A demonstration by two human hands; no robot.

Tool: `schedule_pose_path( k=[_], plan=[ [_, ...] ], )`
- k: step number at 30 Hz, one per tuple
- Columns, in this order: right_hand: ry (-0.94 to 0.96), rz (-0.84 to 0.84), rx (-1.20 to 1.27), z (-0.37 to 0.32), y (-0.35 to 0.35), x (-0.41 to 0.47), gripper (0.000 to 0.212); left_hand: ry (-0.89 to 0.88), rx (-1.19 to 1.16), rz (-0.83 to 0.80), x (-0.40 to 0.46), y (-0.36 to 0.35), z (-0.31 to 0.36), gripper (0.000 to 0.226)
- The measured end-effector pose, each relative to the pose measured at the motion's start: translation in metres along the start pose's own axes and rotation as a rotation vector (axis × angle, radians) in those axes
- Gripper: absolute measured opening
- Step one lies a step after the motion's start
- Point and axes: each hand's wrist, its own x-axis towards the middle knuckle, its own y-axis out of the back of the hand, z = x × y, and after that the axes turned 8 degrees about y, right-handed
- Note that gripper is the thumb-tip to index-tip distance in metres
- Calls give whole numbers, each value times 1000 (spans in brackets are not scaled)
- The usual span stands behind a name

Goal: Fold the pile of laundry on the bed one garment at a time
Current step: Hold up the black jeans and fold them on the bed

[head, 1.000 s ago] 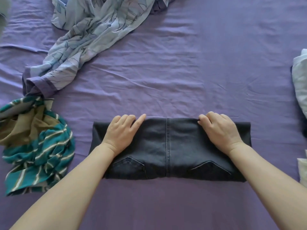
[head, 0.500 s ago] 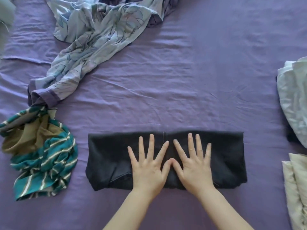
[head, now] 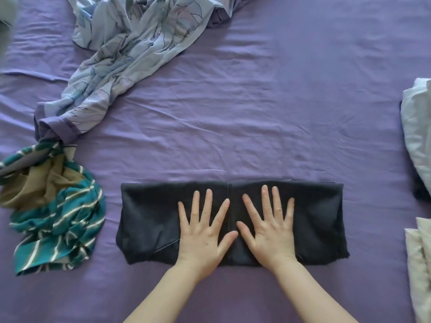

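Observation:
A pair of dark denim jeans point(head: 319, 220), folded into a flat rectangle, lies on the purple bed sheet point(head: 256, 113) in front of me. My left hand point(head: 204, 231) presses flat on its middle, fingers spread and straight. Just right of the centre seam, my right hand point(head: 268, 227) presses flat the same way; the thumbs nearly meet. A crumpled teal, tan and white striped garment point(head: 53, 220) lies at the left. A loose light-blue leaf-print garment point(head: 121, 54) stretches from the top centre down to the left.
Pale folded clothes point(head: 417, 136) sit at the right edge, with a cream piece point(head: 419, 264) below them and something dark between. A grey object point(head: 5, 17) shows at the top left corner.
One second ago both hands gripped the far edge of the jeans with pockets showing. The jeans were folded over, and the hands now press flat on the centre; little differs from half a second ago.

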Motion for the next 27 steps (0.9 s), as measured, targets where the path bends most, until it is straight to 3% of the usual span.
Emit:
schedule_pose_path(
  k=[2,5,9,12,15,17,21,25,27],
  plan=[
    [0,-29,8,2,8,-3,64,-42,-48,55,-21,10,-17,61],
    [20,-96,4,8,22,-12,66,98,-89,191,-59,23,-51,46],
    [18,-165,39,-17,39,-21,70,127,22,127,-78,41,-77,48],
    [130,-189,83,-63,41,-20,64,183,27,126,-76,50,-85,42],
    [229,-223,25,-106,38,-11,60,341,-122,151,-76,54,-92,60],
    [194,-216,-7,-124,37,-3,57,476,-299,177,-82,55,-95,72],
    [113,-240,-31,-133,28,3,61,759,-741,128,-89,52,-100,63],
    [124,-275,-89,-126,20,2,63,719,-907,26,-83,59,-121,39],
    [118,-277,-94,-127,20,3,63,635,-862,9,-81,67,-129,25]
  ],
)
